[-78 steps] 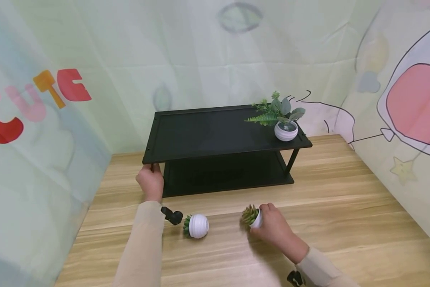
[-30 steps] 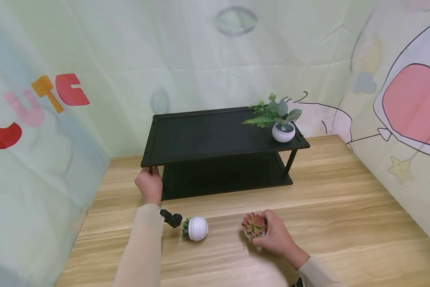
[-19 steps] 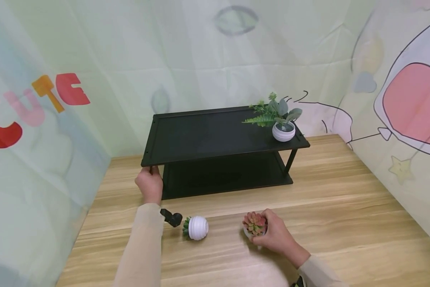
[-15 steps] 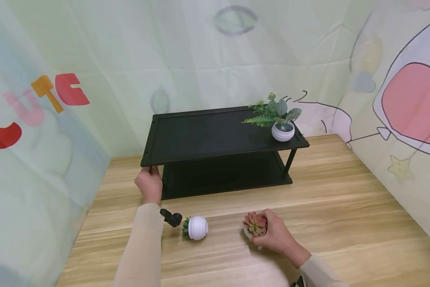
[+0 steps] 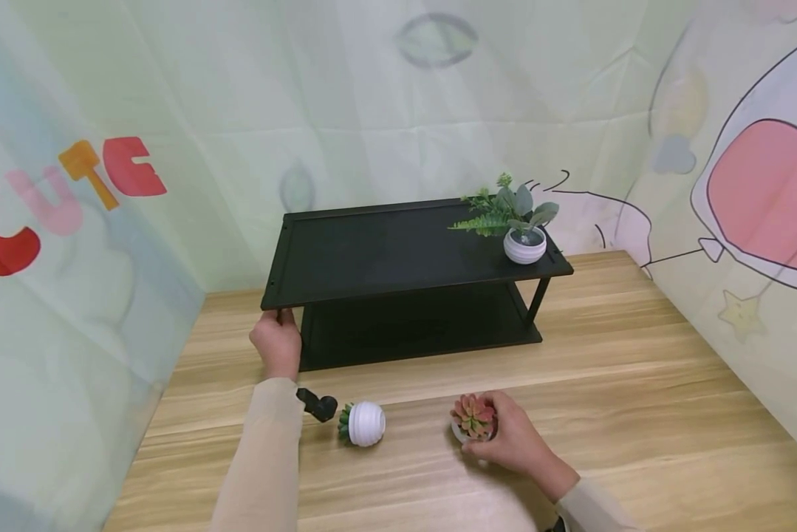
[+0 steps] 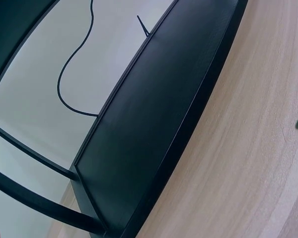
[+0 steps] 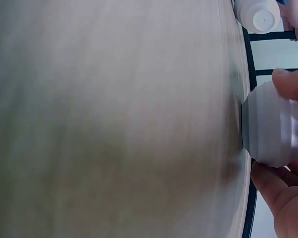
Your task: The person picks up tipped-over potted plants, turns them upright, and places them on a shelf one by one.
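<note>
My left hand (image 5: 277,344) grips the front left post of a black two-tier shelf (image 5: 385,251), right under its upper board; in the left wrist view only a bit of skin shows at the edge beside the black posts (image 6: 44,201). With thumb and fingers around its white pot, my right hand (image 5: 512,436) holds a reddish succulent (image 5: 473,415). That pot (image 7: 270,124) is upright, its base right at the tabletop in the right wrist view. Between the hands, a second white-potted succulent (image 5: 367,423) lies on its side, green leaves pointing left.
A white pot with leafy green stems (image 5: 525,244) stands on the shelf's right end. The wood-grain table (image 5: 637,384) spreads in front and to the right. Printed cloth (image 5: 371,96) hangs behind and on both sides. A dark cord (image 6: 64,74) shows behind the shelf.
The right hand has turned the reddish succulent from tilted left to upright, its leaves now facing up. The left hand stays on the post, and the lying pot has not moved.
</note>
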Demonstrator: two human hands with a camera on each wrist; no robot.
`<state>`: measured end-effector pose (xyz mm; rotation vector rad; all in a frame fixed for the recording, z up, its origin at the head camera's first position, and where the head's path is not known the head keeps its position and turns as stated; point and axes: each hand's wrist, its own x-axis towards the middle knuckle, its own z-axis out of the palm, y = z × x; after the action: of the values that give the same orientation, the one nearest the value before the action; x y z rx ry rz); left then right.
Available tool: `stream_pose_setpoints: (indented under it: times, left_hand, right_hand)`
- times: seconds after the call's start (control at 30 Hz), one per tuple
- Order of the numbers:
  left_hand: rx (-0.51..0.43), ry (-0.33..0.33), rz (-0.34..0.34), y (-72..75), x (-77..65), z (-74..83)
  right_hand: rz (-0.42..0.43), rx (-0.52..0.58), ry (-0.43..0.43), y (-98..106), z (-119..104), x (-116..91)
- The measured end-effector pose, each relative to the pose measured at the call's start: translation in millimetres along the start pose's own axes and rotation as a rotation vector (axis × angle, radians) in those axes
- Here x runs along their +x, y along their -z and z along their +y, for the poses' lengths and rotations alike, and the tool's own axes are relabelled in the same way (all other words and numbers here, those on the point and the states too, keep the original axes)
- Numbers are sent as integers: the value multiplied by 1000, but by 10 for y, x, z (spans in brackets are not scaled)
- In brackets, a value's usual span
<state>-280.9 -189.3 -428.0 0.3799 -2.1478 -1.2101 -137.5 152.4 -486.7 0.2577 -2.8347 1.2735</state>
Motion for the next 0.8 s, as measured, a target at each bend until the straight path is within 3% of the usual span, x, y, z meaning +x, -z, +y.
stream_pose_setpoints:
  times: [0.5, 0.8]
  left_hand:
    - [0, 8, -5, -4, 4, -18]
    - [8, -21, 14, -4, 5, -11]
  right_hand:
    - [38, -11, -18, 2, -29, 11]
    - [57, -14, 22, 133, -153, 98]
